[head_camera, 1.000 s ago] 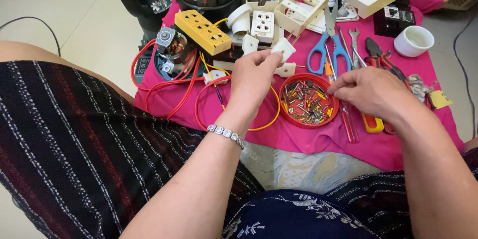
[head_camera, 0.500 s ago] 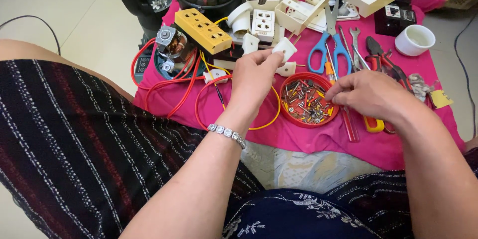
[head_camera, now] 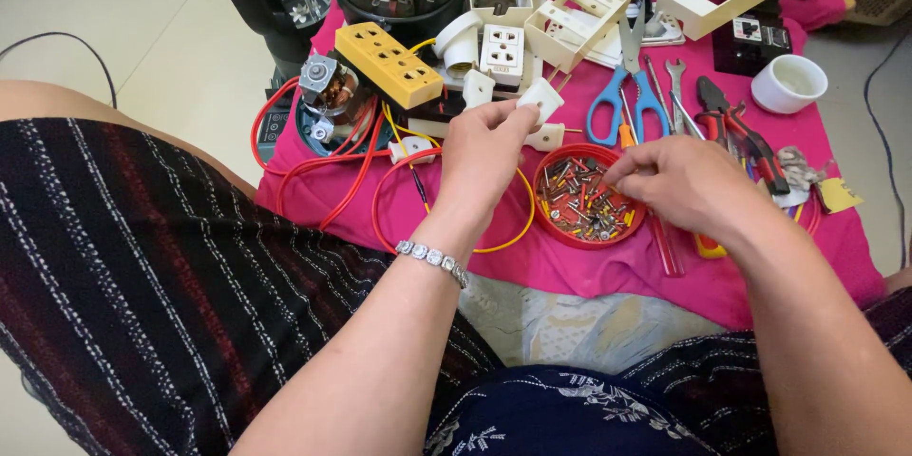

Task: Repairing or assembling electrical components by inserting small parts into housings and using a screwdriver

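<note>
Two hands are at work over the magenta cloth (head_camera: 570, 271), and both forearms come in from its near edge. Your left hand (head_camera: 483, 157) is raised, wrist bent back, a silver link bracelet (head_camera: 432, 259) on the forearm. Its thumb and fingertips (head_camera: 513, 116) are pinched on a small white plastic fitting (head_camera: 541, 98), held just above the cloth's middle; the other fingers curl loosely below it. A second white plastic piece (head_camera: 549, 138) lies just beside that hand on the cloth.

Your right hand (head_camera: 686, 185) lies palm down, knuckles up, over the right rim of the round red plastic dish of small screws (head_camera: 581, 199). Its fingers are drawn close together with the tips (head_camera: 622, 171) dipping among the screws; whether they have hold of one cannot be told.

Looped red and yellow wires (head_camera: 380, 190) lie under the left hand. Blue-handled scissors (head_camera: 627, 85) lie beyond the dish toward the far edge, and a yellow plastic multi-socket block (head_camera: 388, 62) sits near the far left corner.
</note>
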